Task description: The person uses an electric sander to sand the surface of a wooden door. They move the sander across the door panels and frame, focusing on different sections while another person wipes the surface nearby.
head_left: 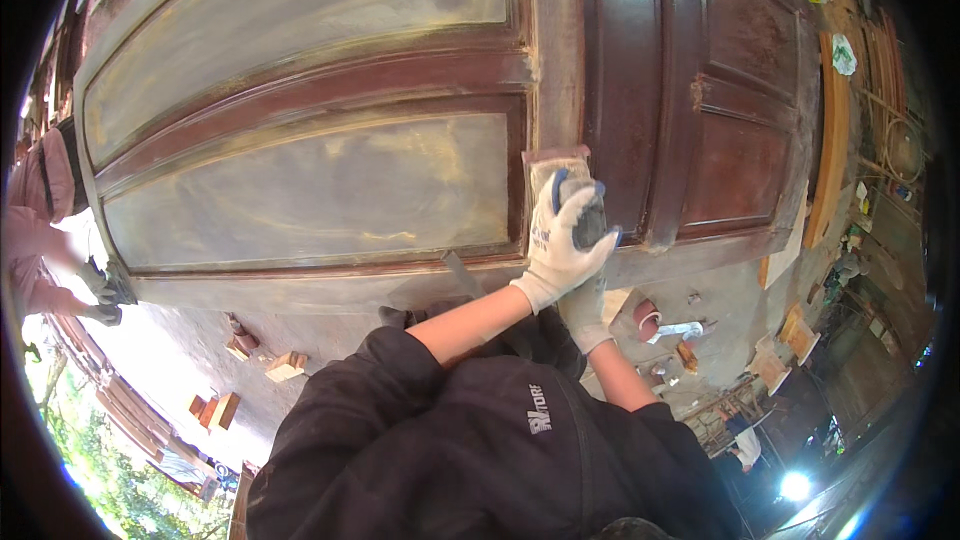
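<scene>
A large dark brown panelled door (620, 90) lies in front of me, its left panels dulled with grey and yellowish dust. My left hand (565, 245), in a pale glove with blue fingertips, is closed around a block-like sanding tool (557, 164) with a reddish-brown sheet at its far edge. The tool rests on a dusty, lighter upright strip of the door. Below and partly behind the left hand is my gloved right hand (586, 308), against the left; its fingers are hidden. Something dark grey and rounded shows between the left fingers and thumb.
At the far left another person (50, 220) stands by the door's edge, gloved hands low. Wood blocks (287, 367) and a reddish-brown ring-shaped thing (647, 318) are on the floor. A long board (830, 140) runs along the right side, with more timber beyond. A bright lamp (795, 486) shines lower right.
</scene>
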### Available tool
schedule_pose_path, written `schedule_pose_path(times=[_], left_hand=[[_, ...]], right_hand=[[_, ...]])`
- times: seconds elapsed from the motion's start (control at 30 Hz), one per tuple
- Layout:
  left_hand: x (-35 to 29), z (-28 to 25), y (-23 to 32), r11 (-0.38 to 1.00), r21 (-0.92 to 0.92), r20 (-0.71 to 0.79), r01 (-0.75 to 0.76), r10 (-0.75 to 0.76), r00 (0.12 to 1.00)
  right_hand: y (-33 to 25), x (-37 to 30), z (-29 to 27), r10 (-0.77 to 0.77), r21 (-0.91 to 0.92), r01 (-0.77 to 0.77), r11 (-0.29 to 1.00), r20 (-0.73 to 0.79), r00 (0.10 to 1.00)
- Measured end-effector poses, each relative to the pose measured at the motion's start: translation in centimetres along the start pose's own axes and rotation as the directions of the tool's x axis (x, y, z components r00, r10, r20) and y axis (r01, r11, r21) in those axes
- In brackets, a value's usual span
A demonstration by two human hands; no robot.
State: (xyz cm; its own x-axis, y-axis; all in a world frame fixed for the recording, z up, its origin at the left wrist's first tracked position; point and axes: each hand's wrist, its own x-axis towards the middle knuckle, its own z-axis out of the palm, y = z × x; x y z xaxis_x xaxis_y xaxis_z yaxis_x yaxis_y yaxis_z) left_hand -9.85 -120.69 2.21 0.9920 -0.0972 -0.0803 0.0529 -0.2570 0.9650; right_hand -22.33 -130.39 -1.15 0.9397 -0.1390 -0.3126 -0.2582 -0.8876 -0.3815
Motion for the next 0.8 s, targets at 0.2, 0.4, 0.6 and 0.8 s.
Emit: schedule_pose_path(times=[0.2, 0.4, 0.6, 0.8], left_hand=[[13.7, -0.6, 0.0, 0.991, 0.008, -0.072, -0.132, 0.132, 0.989], [28.0, -0.5, 0.3, 0.996, -0.061, -0.242, -0.062, 0.045, 0.969], [39.3, -1.5, 2.7, 0.996, 0.086, -0.283, 0.038, -0.012, 0.959], [38.7, -1.3, 1.8, 0.999, 0.037, -0.256, -0.032, 0.041, 0.966]], right_hand=[[-6.5, 14.3, -6.5, 0.186, 0.330, -0.189, 0.925, 0.041, 0.982], [-8.3, 29.8, -9.0, -0.088, 0.350, 0.164, 0.922, -0.222, 0.971], [-11.9, 41.7, -12.5, -0.107, 0.540, 0.230, 0.809, -0.249, 0.963], [-11.4, 39.9, -12.2, 0.100, 0.342, -0.038, 0.939, -0.166, 0.981]])
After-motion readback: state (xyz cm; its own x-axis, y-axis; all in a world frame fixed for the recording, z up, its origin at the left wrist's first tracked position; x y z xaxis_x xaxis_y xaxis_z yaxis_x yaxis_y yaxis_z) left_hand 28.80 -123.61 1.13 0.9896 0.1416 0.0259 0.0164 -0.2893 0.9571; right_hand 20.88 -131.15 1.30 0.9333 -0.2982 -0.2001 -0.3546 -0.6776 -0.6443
